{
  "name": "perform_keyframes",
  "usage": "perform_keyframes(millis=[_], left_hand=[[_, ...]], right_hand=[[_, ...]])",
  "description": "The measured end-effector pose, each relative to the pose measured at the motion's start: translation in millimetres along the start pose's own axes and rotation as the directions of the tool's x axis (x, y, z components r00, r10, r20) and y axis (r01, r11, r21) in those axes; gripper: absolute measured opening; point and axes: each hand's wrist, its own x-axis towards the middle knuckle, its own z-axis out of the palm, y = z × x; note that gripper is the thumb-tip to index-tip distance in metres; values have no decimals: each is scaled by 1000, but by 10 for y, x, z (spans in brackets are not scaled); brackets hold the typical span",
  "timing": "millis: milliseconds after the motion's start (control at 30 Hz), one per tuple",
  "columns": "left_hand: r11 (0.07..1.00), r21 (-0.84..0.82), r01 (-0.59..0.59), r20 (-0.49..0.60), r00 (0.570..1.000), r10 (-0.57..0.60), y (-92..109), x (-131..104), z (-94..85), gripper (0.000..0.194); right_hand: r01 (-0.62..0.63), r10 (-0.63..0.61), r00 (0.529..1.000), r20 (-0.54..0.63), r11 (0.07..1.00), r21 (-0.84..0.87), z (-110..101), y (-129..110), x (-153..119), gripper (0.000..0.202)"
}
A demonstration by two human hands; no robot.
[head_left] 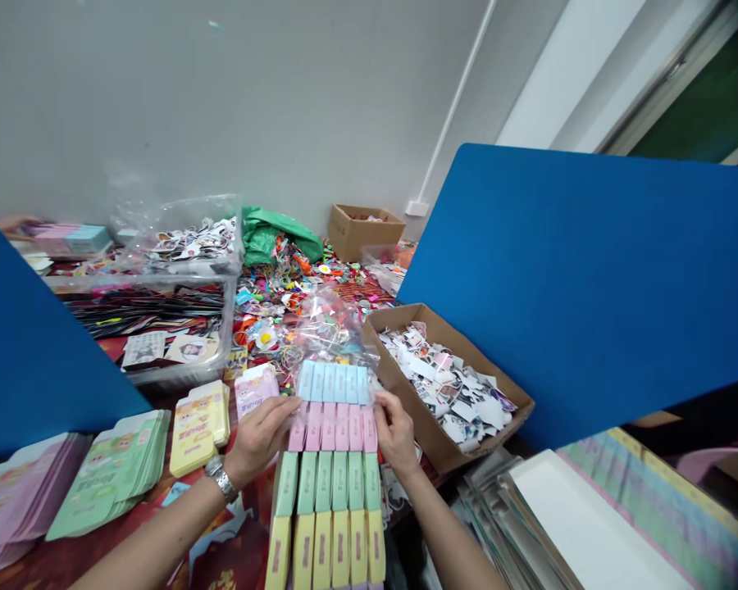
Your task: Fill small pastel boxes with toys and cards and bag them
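Rows of small boxes stand packed together in front of me: blue boxes (333, 383) at the far end, then pink boxes (333, 427), green boxes (330, 483) and yellow boxes (332, 545) nearest me. A clear plastic bag (327, 328) lies around the far end of the block. With its fingers closed on the bag's edge, my left hand (259, 436) is at the left side of the pink row. On the opposite side, my right hand (397, 430) pinches the bag's edge beside the blue and pink rows. The fingertips partly hide the film.
Stacks of flat purple cartons (28, 500), green cartons (114, 467) and yellow cartons (200, 426) stand left. A cardboard box (427, 315) of paper cut-outs sits right. Behind are clear bins (230, 328), loose trinkets (271, 303) and a green bag (276, 229). Blue partitions (578, 279) flank the table.
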Motion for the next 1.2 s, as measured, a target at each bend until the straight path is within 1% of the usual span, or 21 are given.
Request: perform_keyframes(millis=[100, 167, 267, 367, 433, 467, 600, 733, 833, 967, 1033, 1133, 1200], left_hand=[[1000, 12, -14, -22, 1000, 14, 15, -52, -13, 25], [1000, 14, -22, -28, 999, 22, 25, -74, -21, 25], [999, 14, -37, -31, 999, 37, 46, -82, -35, 24], [998, 6, -60, -30, 998, 60, 75, -74, -47, 24], [997, -4, -75, -26, 997, 75, 101, -82, -54, 25], [997, -8, -81, -23, 996, 81, 115, -95, -59, 25], [995, -9, -95, 15, 995, 95, 169, -213, -118, 29], [989, -4, -146, 121, 982, 146, 230, -407, -256, 32], [988, -5, -157, 125, 980, 156, 296, -580, -371, 30], [988, -4, -153, 143, 978, 152, 398, -785, -505, 28], [985, 4, -173, 171, 971, 169, 449, -857, -567, 26], [980, 24, -200, 209, 959, 190, 541, -960, -646, 24], [987, 21, -160, 212, 965, 152, 624, -1055, -681, 25]], right_hand=[[42, -42, 999, 19, 999, 30, 34, -30, 2, 13], [43, -44, 999, 5, 998, 43, 46, -28, -7, 11], [18, -17, 999, -29, 999, 49, 50, -2, -34, 16], [-29, 32, 998, -58, 999, 43, 42, 17, -85, 6], [-43, 44, 998, -48, 999, 22, 29, 18, -142, 18], [-46, 47, 998, -37, 999, 6, 20, 16, -181, 20], [-64, 63, 997, -36, 997, -35, -23, -5, -407, 14], [8, -11, 999, -31, 997, -77, -91, -83, -682, 11], [87, -86, 996, 19, 992, -90, -175, -192, -859, 12], [210, -203, 977, 72, 972, -103, -294, -347, -1030, 18], [241, -231, 968, 96, 964, -110, -343, -406, -1095, 20], [273, -255, 953, 164, 957, -99, -413, -458, -1185, 21], [295, -273, 936, 221, 952, -75, -465, -474, -1251, 21]])
